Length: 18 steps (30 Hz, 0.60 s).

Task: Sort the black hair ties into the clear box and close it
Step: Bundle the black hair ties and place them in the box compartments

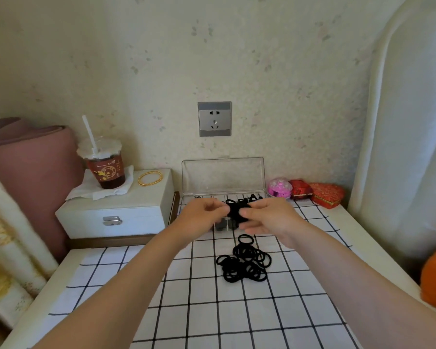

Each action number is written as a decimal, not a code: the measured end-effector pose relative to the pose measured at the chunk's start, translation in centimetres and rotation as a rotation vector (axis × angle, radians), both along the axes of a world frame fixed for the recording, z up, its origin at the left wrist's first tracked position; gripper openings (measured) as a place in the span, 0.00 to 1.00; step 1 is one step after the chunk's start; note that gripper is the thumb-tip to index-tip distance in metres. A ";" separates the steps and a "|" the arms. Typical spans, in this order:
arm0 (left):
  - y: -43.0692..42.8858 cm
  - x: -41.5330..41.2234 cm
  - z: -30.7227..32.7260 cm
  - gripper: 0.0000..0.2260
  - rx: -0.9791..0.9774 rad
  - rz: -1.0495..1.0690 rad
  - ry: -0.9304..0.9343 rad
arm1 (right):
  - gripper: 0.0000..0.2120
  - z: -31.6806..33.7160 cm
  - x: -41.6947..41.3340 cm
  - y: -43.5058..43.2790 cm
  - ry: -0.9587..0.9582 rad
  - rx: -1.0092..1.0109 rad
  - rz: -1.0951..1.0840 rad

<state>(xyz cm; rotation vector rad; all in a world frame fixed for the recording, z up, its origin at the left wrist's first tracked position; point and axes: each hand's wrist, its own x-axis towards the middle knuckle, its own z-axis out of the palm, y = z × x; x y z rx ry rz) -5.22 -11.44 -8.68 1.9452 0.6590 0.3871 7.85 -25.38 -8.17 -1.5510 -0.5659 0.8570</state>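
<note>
A clear box [223, 197] with dividers stands open at the back of the table, its lid [223, 176] leaning upright against the wall. Some black hair ties lie in its compartments. My left hand [202, 217] and my right hand [269, 217] meet above the box, both pinching a bunch of black hair ties [234, 211] between them. Nearer to me, a loose pile of several black hair ties [244, 264] lies on the checked tablecloth [199, 298].
A white latched case [116, 212] stands left of the box, bearing a drink cup with a straw [105, 167] and gold bangles [150, 178]. A pink ball [279, 188] and two red boxes [317, 192] sit at the back right. A wall socket [214, 118] is above.
</note>
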 end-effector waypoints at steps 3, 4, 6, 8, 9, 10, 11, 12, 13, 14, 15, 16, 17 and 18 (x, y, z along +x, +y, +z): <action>1.8 1.4 -0.6 0.07 0.253 0.061 0.004 | 0.09 0.4 0.8 1.8 -0.175 0.004 -0.166; 2.3 1.7 -1.0 0.09 0.304 0.064 0.013 | 0.06 0.2 1.1 2.5 -0.250 -0.019 -0.198; 3.2 2.4 -1.7 0.12 0.411 0.042 0.030 | 0.04 0.0 1.5 3.9 -0.400 -0.065 -0.245; 3.8 3.0 -2.5 0.15 0.489 0.013 0.046 | 0.05 -0.4 2.0 5.5 -0.528 -0.099 -0.274; 4.0 3.2 -2.9 0.16 0.505 0.005 0.051 | 0.05 -0.5 2.2 6.3 -0.576 -0.117 -0.278; 4.2 3.4 -3.1 0.17 0.511 0.004 0.048 | 0.04 -0.7 2.4 7.0 -0.623 -0.149 -0.274; 4.3 3.5 -3.3 0.18 0.512 0.010 0.041 | 0.04 -0.8 2.5 7.6 -0.675 -0.198 -0.262; 4.6 3.5 -3.5 0.19 0.516 0.023 0.031 | 0.05 -1.0 2.7 8.1 -0.739 -0.261 -0.238; 4.7 3.5 -3.6 0.20 0.521 0.041 0.027 | 0.06 -1.2 2.8 8.5 -0.813 -0.323 -0.212; 4.9 3.4 -3.7 0.20 0.530 0.059 0.025 | 0.07 -1.4 3.0 8.8 -0.885 -0.379 -0.192; 5.0 3.4 -3.8 0.20 0.543 0.071 0.026 | 0.07 -1.5 3.1 9.0 -0.949 -0.423 -0.171; 5.0 3.4 -3.9 0.20 0.558 0.074 0.031 | 0.08 -1.6 3.2 9.2 -1.011 -0.459 -0.149; 4.9 3.5 -4.0 0.20 0.575 0.066 0.041 | 0.09 -1.7 3.5 9.3 -1.080 -0.498 -0.119; 4.7 3.6 -4.1 0.20 0.593 0.049 0.055 | 0.09 -1.8 3.6 9.5 -1.153 -0.548 -0.085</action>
